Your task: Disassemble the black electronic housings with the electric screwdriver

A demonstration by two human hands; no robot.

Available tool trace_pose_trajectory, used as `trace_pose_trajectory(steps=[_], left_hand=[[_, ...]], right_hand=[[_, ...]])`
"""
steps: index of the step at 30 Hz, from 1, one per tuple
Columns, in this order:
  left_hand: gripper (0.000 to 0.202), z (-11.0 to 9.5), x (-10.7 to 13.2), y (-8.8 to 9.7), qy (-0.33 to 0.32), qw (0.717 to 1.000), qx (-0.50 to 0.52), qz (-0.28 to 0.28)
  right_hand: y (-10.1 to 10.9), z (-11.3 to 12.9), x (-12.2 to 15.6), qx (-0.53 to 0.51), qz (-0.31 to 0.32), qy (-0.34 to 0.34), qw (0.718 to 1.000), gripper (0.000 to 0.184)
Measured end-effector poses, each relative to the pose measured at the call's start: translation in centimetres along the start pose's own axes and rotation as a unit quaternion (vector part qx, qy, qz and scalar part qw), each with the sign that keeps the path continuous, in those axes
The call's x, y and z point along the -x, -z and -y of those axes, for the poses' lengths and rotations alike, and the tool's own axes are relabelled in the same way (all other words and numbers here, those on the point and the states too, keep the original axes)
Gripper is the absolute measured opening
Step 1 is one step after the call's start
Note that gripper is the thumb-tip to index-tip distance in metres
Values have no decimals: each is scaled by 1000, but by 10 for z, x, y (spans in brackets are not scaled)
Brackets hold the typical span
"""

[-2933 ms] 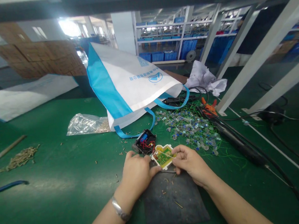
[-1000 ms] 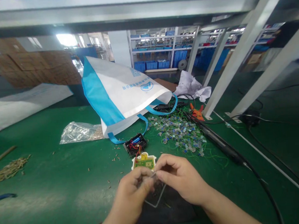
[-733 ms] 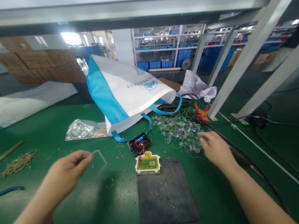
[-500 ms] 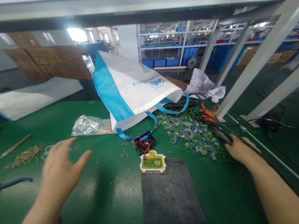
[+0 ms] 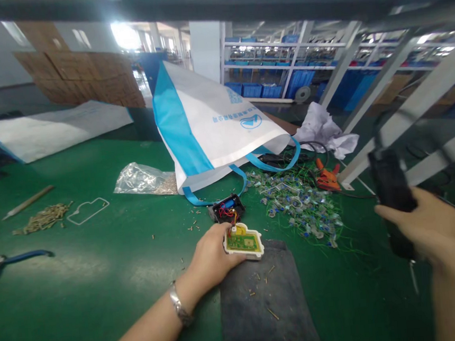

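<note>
My left hand [image 5: 214, 255] is closed on the left side of a white plastic case [image 5: 260, 250] with a green circuit board [image 5: 242, 242] inside. Red wires link the case to an open black battery box [image 5: 218, 211] just behind it. Below the case lies a dark grey cloth [image 5: 267, 305] with several loose screws on it. At the right, my right hand [image 5: 435, 224] grips a black corded electric screwdriver [image 5: 390, 183], held upright above the bench, its thin metal bit pointing down. Motion blurs this hand and the tool.
A white and blue bag [image 5: 223, 123] stands behind a heap of small parts with green wires [image 5: 297, 201]. Left are a screw pile [image 5: 46, 218], a thin white gasket [image 5: 88, 210], blue-handled pliers [image 5: 20, 257] and a plastic bag [image 5: 143, 179]. Metal posts [image 5: 357, 151] rise at right.
My left hand has moved right and taken hold of the white case. My right hand has lifted the black screwdriver from beside the wired parts, to the right. The view has shifted slightly.
</note>
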State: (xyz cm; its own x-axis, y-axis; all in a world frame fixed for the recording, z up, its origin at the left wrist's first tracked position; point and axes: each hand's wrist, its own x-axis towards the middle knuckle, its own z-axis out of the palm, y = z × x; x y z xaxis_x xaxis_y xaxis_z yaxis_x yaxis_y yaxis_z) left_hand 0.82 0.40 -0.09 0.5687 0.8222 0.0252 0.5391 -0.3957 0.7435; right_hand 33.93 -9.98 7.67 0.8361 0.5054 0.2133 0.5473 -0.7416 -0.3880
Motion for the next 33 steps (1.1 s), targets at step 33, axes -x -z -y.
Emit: trace_pose_trajectory(steps=[33], left_hand=[[71, 3, 37, -40, -70, 996, 50, -20]], right_hand=[[-36, 161, 136, -631, 118, 219, 735, 32]])
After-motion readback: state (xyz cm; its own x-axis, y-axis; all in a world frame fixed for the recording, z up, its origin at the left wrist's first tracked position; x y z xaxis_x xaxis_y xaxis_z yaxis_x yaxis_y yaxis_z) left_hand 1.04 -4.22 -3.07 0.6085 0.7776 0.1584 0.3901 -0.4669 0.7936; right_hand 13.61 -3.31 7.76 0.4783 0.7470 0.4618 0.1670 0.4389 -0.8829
